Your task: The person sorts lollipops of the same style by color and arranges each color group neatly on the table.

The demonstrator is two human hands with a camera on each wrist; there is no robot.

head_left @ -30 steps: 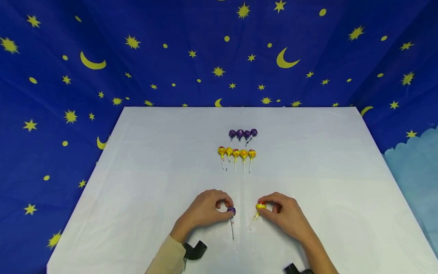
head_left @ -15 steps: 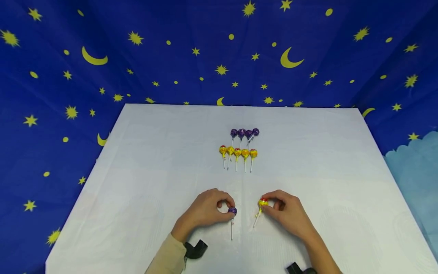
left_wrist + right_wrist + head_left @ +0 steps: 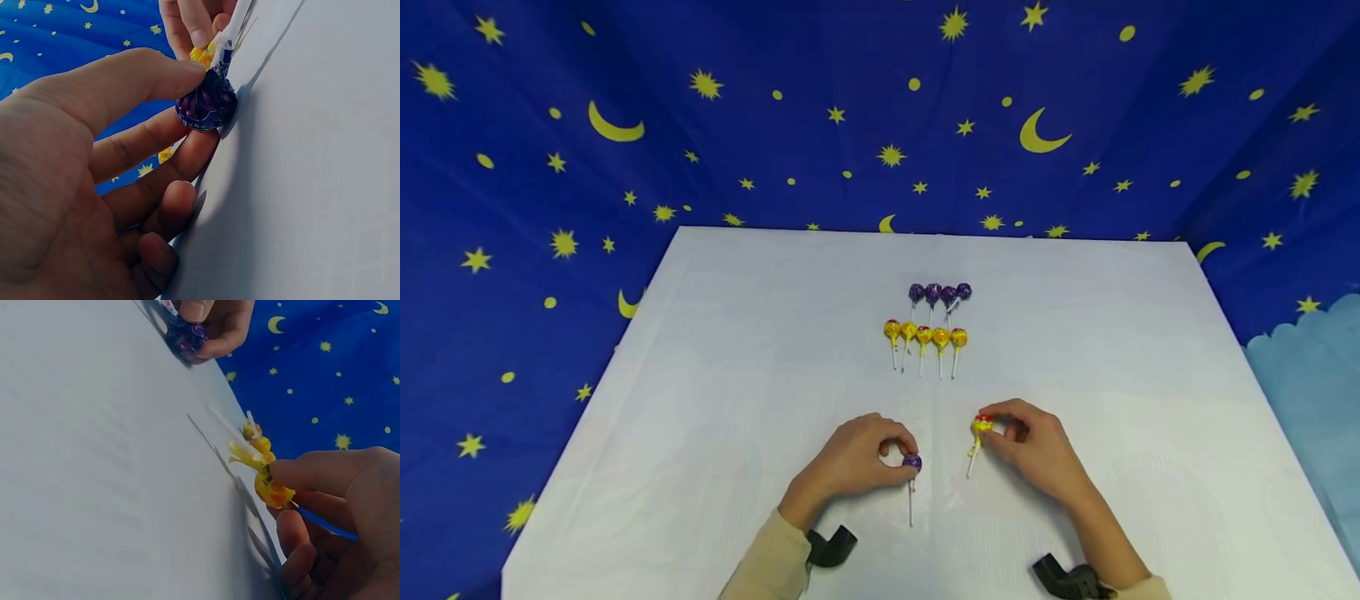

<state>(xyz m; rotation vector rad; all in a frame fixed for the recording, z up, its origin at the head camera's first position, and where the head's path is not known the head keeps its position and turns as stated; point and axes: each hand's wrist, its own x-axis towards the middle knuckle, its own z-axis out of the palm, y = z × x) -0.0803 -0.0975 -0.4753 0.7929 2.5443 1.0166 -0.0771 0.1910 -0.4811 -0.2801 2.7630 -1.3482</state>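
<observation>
My left hand [image 3: 857, 457] pinches a purple-wrapped lollipop [image 3: 206, 106] by its head between thumb and fingers, its white stick pointing toward me on the table. To the right, my right hand [image 3: 1033, 442] holds a yellow lollipop with a red top [image 3: 982, 424] between thumb and fingertips, the stick slanting down and to the left. In the right wrist view its yellow wrapper [image 3: 272, 490] shows close over the white surface. Farther back lies a row of several yellow lollipops [image 3: 924, 335], and behind it a row of several purple lollipops [image 3: 933, 293].
The white table [image 3: 760, 333] reaches back to a dark blue curtain [image 3: 820, 67] with yellow stars and moons. The rightmost purple lollipop [image 3: 964, 291] lies at a slant, its stick crossing its neighbour. Black wrist mounts [image 3: 832, 547] sit under both forearms.
My right hand has moved away from me and slightly right with the yellow lollipop. The left hand stays nearly still on the purple one. The whole view has shifted slightly.
</observation>
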